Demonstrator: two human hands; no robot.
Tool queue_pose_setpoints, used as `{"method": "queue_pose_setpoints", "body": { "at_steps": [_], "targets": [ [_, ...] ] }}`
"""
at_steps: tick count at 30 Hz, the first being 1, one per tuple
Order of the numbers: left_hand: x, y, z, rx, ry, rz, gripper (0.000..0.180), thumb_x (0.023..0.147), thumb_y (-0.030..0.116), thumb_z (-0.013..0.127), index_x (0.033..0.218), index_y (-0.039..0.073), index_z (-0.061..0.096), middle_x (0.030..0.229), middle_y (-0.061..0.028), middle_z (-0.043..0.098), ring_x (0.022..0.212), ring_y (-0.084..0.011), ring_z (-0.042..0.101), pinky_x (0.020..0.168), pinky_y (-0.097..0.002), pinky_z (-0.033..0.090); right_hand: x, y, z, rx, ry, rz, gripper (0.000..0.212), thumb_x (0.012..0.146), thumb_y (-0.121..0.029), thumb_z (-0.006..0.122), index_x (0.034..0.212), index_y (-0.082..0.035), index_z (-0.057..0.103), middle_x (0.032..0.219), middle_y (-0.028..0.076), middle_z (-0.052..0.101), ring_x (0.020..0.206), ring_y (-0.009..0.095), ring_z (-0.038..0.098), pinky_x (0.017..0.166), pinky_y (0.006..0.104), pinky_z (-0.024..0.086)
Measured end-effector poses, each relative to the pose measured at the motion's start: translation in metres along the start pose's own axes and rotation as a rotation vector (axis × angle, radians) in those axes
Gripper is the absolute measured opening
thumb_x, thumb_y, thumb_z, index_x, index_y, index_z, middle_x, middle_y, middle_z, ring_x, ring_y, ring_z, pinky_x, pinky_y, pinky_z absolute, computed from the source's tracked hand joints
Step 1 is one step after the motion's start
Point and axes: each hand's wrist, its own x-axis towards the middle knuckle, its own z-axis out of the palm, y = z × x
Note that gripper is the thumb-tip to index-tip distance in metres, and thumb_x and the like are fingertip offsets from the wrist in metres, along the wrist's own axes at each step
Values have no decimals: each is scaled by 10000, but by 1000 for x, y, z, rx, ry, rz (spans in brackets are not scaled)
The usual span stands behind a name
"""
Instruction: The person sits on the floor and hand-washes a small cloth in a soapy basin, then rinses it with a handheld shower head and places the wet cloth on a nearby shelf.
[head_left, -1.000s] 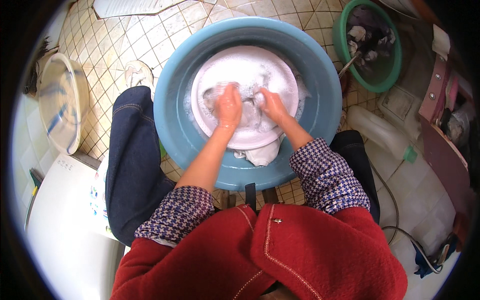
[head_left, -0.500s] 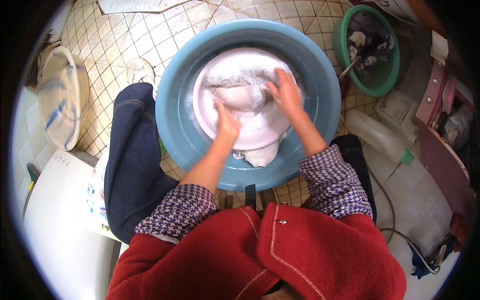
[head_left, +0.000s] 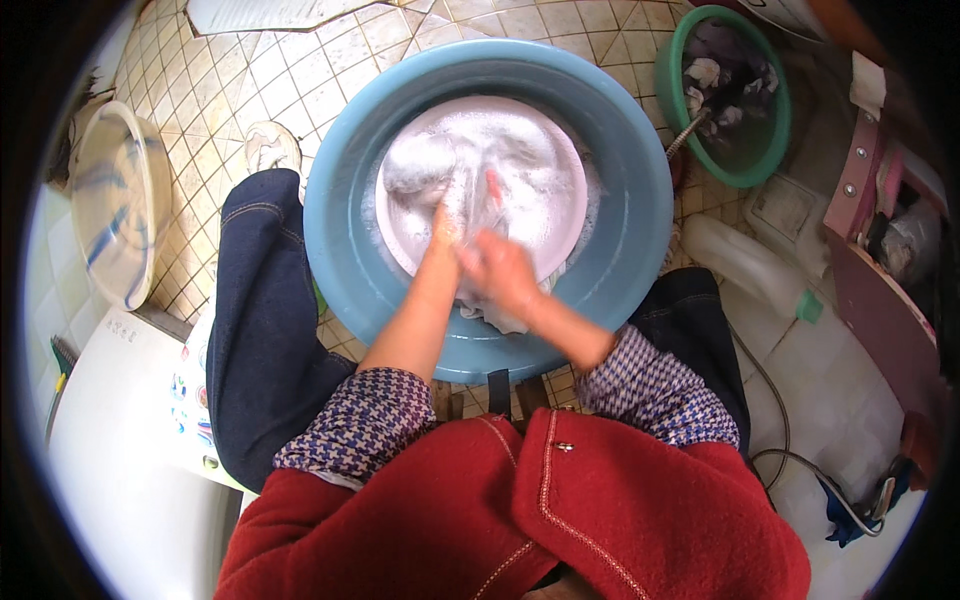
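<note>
A pale pink basin full of white suds sits inside a large blue tub between my knees. Soapy white cloth lies bunched in the foam. My left hand reaches into the basin; foam and wet cloth cover most of its fingers. Close by the left wrist, over the basin's near rim, my right hand is curled and blurred by motion; what it grips is hidden. More white cloth lies below the near rim, inside the tub.
A green basin with dark and white laundry in water stands at the far right. Below it lies a translucent bottle with a green cap. A beige basin leans at the left, near a white surface. The floor is tiled.
My right hand has come from the far right of the basin toward me, beside the left wrist, and its fingers have curled. The pale rounded bulge by my left hand no longer shows.
</note>
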Motion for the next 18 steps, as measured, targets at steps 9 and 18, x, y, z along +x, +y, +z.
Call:
{"method": "queue_pose_setpoints", "body": {
  "at_steps": [9,18],
  "targets": [
    [8,-15,-4,-90,280,46,230,884,254,485,1008,72,552,930,-62,596,855,-198,591,748,-346,501,91,39,27,-105,204,180,274,830,-308,487,733,-61,555,830,171,595,811,336,571,698,439,436],
    [-14,-7,-7,-110,260,124,658,832,548,490,1309,111,374,1310,-88,414,1214,-204,388,1021,-375,314,96,94,42,247,453,402,497,709,-273,650,1070,43,521,1074,249,529,1011,386,494,868,420,390]
  ]
}}
